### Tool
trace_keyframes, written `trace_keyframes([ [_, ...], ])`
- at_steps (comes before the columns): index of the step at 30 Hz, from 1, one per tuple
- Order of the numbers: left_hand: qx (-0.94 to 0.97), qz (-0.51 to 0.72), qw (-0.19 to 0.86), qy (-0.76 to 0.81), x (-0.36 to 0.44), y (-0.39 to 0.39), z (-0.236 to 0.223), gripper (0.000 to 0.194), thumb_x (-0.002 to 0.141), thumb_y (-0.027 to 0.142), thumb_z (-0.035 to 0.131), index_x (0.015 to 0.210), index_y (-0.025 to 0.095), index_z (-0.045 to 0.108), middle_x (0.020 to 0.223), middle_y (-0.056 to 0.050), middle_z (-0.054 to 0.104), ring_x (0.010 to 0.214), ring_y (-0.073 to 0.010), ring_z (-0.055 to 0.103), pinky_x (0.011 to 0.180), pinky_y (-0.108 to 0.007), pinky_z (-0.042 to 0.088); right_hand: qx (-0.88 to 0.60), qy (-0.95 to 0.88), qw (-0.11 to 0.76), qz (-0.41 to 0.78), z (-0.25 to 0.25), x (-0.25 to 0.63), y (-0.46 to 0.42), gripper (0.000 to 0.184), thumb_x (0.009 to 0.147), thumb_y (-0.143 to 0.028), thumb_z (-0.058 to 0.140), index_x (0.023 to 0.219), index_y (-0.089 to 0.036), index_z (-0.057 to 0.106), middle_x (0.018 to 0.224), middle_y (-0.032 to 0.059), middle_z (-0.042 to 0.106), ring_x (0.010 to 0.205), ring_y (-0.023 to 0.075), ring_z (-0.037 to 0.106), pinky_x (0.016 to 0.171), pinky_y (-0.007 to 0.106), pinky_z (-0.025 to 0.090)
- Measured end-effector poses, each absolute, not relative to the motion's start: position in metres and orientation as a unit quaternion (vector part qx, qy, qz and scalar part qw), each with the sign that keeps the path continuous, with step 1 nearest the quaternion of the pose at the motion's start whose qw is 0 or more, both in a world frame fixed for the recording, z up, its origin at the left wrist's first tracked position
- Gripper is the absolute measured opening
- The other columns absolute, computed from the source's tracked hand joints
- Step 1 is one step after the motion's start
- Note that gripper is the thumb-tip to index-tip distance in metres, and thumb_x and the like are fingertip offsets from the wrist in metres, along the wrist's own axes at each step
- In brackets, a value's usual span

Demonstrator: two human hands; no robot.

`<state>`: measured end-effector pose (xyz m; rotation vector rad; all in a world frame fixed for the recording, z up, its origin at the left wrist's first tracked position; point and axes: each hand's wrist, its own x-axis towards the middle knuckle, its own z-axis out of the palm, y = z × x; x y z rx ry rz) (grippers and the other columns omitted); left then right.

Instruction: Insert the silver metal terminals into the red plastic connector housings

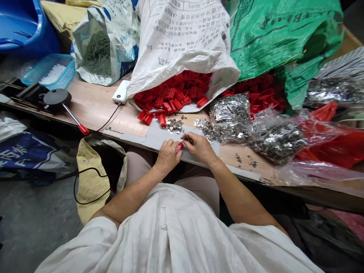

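Note:
My left hand (167,156) is closed around a small red plastic part (179,146), over the front edge of the bench. Close against it, my right hand (200,148) has thumb and fingers pinched together at the part's end; what sits between those fingertips is too small to make out. Just beyond my hands, small metal pieces (174,126) lie in a loose pile on a grey sheet (155,135). A second heap of metal pieces (205,127) lies to the right. Red plastic parts (170,94) spill from the mouth of a white woven sack (182,34).
Clear bags of metal pieces (231,117) line the right side, below a green sack (284,41). A lever tool with a red grip (83,129) and a white phone-like device (121,91) with a black cable stand left. An open yellowish sack (92,178) is beside my legs.

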<state>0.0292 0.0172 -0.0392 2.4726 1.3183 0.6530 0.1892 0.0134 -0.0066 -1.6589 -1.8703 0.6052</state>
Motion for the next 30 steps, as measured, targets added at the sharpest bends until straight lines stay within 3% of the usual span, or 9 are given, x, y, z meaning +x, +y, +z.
trace_keyframes([
  [11, 0.848, 0.244, 0.133, 0.452, 0.028, 0.017, -0.042, 0.022, 0.084, 0.025, 0.062, 0.104, 0.017, 0.062, 0.090, -0.009, 0.059, 0.088, -0.0244, 0.053, 0.083, -0.037, 0.044, -0.604, -0.732, 0.268, 0.167, -0.004, 0.181, 0.009, 0.020, 0.081, -0.013, 0.047, 0.092, -0.020, 0.063, 0.091, 0.0065, 0.069, 0.082, 0.0192, 0.062, 0.078, 0.030, 0.045],
  [19, 0.847, 0.253, 0.114, 0.453, 0.028, 0.017, -0.044, 0.021, 0.084, 0.025, 0.063, 0.104, 0.018, 0.062, 0.089, -0.006, 0.058, 0.087, -0.0219, 0.054, 0.081, -0.035, 0.045, -0.591, -0.725, 0.324, 0.144, -0.015, 0.180, 0.007, 0.018, 0.083, -0.013, 0.048, 0.092, -0.020, 0.063, 0.092, 0.0074, 0.070, 0.085, 0.0212, 0.064, 0.079, 0.033, 0.048],
  [30, 0.847, 0.268, 0.101, 0.449, 0.028, 0.017, -0.047, 0.024, 0.083, 0.025, 0.064, 0.105, 0.016, 0.063, 0.088, -0.006, 0.059, 0.085, -0.0225, 0.052, 0.080, -0.034, 0.045, -0.595, -0.723, 0.324, 0.132, -0.018, 0.179, 0.006, 0.018, 0.084, -0.015, 0.048, 0.093, -0.020, 0.063, 0.094, 0.0079, 0.070, 0.087, 0.0215, 0.064, 0.080, 0.033, 0.048],
])
